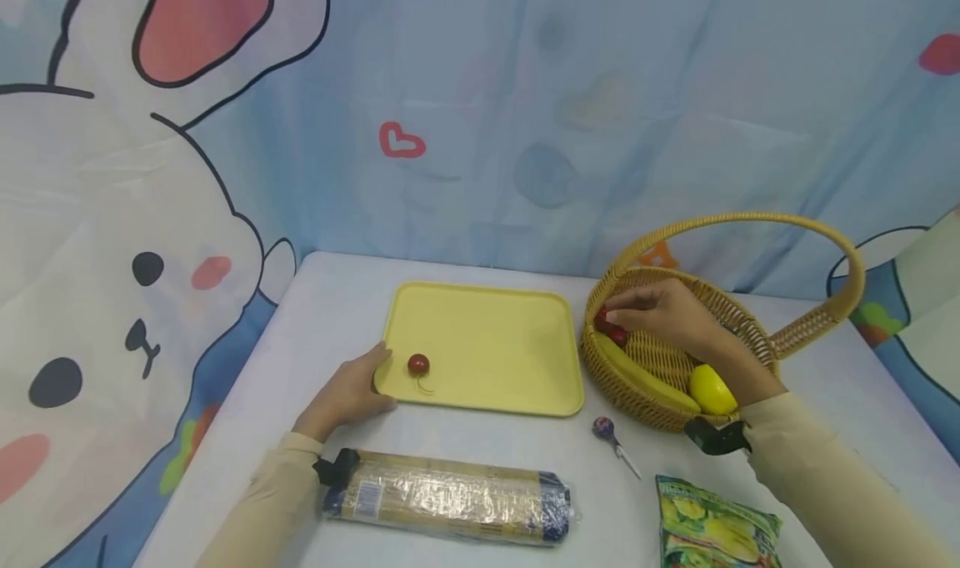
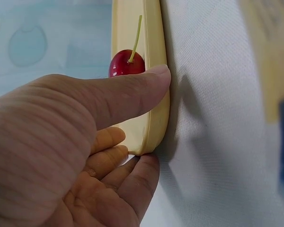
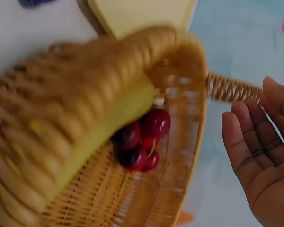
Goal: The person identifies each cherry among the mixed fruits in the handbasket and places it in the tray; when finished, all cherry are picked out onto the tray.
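My left hand (image 1: 348,393) holds the near left corner of a yellow tray (image 1: 487,343). In the left wrist view its thumb lies across the rim and the other fingers bend around the corner. A single red cherry (image 1: 418,364) with a thin stem lies on the tray close to that hand. My right hand (image 1: 671,318) is over a wicker basket (image 1: 630,405), its fingertips overlapping red cherries (image 1: 617,333) in the head view. In the right wrist view those fingers are loosely bent with nothing between them, and the cherries (image 3: 154,124) sit inside beside a banana (image 1: 645,374).
A yellow lemon (image 1: 711,390) sits in the basket, whose tall handle (image 1: 750,217) arches over it. A lollipop (image 1: 603,428) lies between tray and basket. Nearer the front are a long clear-wrapped package (image 1: 450,497) and a green printed bag (image 1: 716,526). A patterned curtain (image 1: 465,209) hangs behind.
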Demonstrator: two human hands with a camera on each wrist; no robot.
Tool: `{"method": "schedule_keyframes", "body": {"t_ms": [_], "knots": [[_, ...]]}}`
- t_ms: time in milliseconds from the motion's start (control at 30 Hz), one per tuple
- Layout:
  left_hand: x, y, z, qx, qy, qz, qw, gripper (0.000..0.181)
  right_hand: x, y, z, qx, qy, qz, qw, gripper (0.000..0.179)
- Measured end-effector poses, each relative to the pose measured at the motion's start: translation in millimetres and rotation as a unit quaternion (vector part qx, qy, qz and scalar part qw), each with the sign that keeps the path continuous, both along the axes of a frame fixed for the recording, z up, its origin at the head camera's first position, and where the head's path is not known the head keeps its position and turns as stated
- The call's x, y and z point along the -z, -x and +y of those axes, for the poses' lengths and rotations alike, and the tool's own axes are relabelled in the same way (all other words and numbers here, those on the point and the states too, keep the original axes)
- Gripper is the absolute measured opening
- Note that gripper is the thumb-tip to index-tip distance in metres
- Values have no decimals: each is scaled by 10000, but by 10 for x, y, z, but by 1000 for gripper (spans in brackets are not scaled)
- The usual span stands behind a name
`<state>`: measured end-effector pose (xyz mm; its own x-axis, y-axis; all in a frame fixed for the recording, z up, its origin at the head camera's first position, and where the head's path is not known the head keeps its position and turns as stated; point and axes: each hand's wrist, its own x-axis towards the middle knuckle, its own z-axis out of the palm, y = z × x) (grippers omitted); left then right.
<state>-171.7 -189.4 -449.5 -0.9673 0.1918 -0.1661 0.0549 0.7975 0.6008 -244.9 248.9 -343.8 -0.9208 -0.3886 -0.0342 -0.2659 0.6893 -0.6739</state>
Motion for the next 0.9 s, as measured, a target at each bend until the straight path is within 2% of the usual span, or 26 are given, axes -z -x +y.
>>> {"method": "schedule_keyframes", "body": {"t_ms": [100, 167, 467, 700, 900], "knots": [[4, 0, -1, -19, -39, -26, 10000, 85, 4, 133, 107, 224, -318, 51, 9992, 41], [7, -2, 1, -34, -34, -16, 10000, 85, 29, 226, 172, 243, -353, 7, 9991, 42], [22, -14, 17, -82, -40, 7, 10000, 85, 222, 539, 289, 379, -297, -625, 9969, 41], [22, -22, 25, -63, -75, 35, 9999, 85, 351, 585, 267, 67, -220, -828, 9963, 37], [-22, -29, 32, -110, -59, -19, 9999, 85, 392, 620, 235, -90, -413, -758, 9962, 37]]}}
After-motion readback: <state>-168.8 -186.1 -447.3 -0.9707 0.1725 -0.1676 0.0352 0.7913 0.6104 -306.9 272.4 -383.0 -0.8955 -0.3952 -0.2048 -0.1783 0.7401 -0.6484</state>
